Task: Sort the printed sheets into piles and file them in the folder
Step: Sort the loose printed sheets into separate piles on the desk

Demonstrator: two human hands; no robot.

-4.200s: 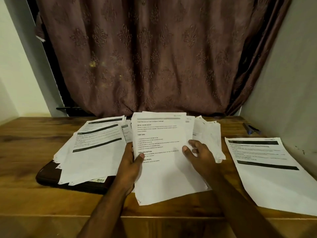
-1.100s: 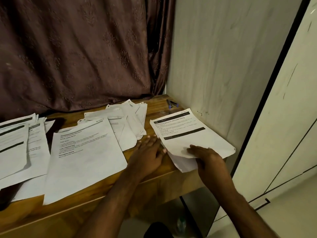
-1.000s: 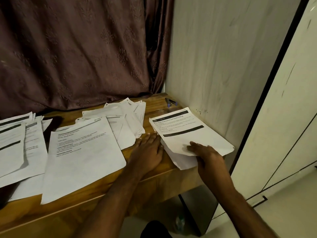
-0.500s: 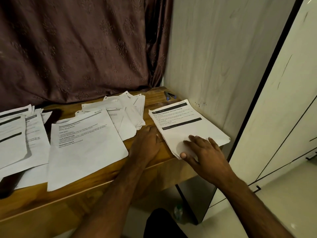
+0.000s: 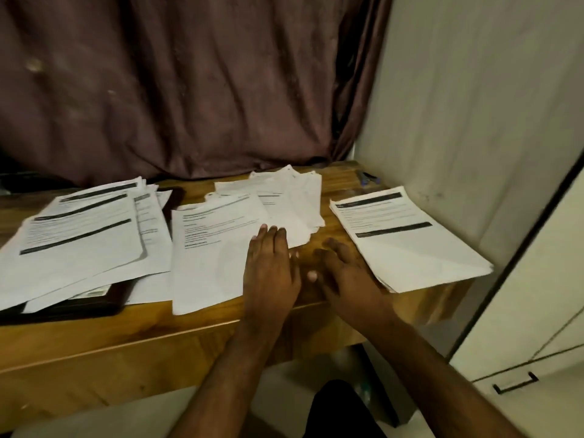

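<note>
The right hand (image 5: 344, 273) had slid off the squared white printed pile at the wooden desk's right end (image 5: 407, 238), empty, fingers loosely spread on bare wood. The left hand (image 5: 271, 263) lay flat on the middle sheet (image 5: 215, 257). That pile looked finished; the dark folder (image 5: 94, 303) waited under the left stack.

Four groups of printed sheets (image 5: 407, 238), one dark folder (image 5: 94, 303), two hands (image 5: 271, 267), one pen (image 5: 368, 178).
</note>
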